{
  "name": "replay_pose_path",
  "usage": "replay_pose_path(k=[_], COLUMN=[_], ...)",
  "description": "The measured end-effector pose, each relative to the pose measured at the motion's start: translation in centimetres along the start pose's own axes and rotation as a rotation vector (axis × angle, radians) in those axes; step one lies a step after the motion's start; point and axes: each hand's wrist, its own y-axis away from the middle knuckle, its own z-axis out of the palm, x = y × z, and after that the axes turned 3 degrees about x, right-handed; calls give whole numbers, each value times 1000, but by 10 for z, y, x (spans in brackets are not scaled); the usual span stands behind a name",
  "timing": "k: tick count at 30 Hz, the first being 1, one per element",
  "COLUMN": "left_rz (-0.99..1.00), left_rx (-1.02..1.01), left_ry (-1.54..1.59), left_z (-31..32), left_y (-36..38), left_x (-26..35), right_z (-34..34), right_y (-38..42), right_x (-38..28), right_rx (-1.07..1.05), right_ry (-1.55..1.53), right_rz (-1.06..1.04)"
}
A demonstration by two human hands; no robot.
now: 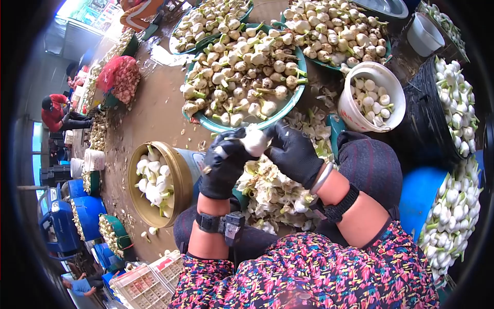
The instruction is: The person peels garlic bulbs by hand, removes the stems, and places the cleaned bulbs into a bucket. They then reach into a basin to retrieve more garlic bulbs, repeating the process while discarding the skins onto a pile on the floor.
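Right now both gloved hands are meeting over the lap: the left hand and the right hand are closing together around one white garlic bulb, fingers curled tight on it from either side, so the bulb is sitting pinched between them just above the knees. Below the hands a heap of peelings is lying in the lap. Just to the left, a brass-coloured pot is holding peeled white bulbs. Just beyond the hands, a wide green basin is brimming with unpeeled bulbs and green stems, and to its right a white bucket is carrying a few cleaned ones. On the right, a dark basket is standing stacked with more. Farther out, more heaped basins are crowding the wet floor, and a person in red is crouching at the far left.
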Motion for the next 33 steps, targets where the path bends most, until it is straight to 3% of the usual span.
replay_pose_path(k=[2,3,6,8,9,10,12,15,16,18,19,20,22,24,30,32,33], left_rz=[-341,-590,-577,52,-121,-213,-215,-323,-214,-325,-278,-478,-229,-278,-453,-278,-221], left_rx=[22,206,130,61,-22,-96,-125,-7,-130,-101,-161,-197,-400,-492,-598,-626,-436], left_ry=[1085,1212,951,28,125,838,1122,709,490,30,-190,-249,-717,-904,-947,-891,-670], left_z=[-6,-10,-18,-6,-2,2,1,-2,-9,7,11,16,23,39,50,32,20], left_y=[-8,-6,-21,-47,-67,-82,-112,-120,-115,-98,-92,-88,-95,-108,-115,-107,-98], left_x=[-7,-6,-19,10,42,66,73,4,-51,-123,-154,-188,-189,-191,-227,-232,-231], right_z=[-8,-9,1,0,-1,-1,-7,-17,-18,-17,-20,-21,-19,-21,-21,-21,-20], right_y=[0,1,11,14,18,19,17,13,14,14,9,9,6,2,-9,-11,-10], right_x=[-2,-1,7,4,11,10,-4,-13,-8,-7,-17,-24,-20,-19,-18,-22,-14], right_rx=[-15,-131,-390,-628,-676,-675,-646,-482,-433,-482,-609,-632,-659,-660,-607,-552,-527], right_ry=[393,433,549,547,608,604,814,715,687,722,733,758,709,651,746,692,638], right_rz=[-121,-124,-105,-41,-82,-73,14,26,-20,19,101,117,94,69,116,100,82])
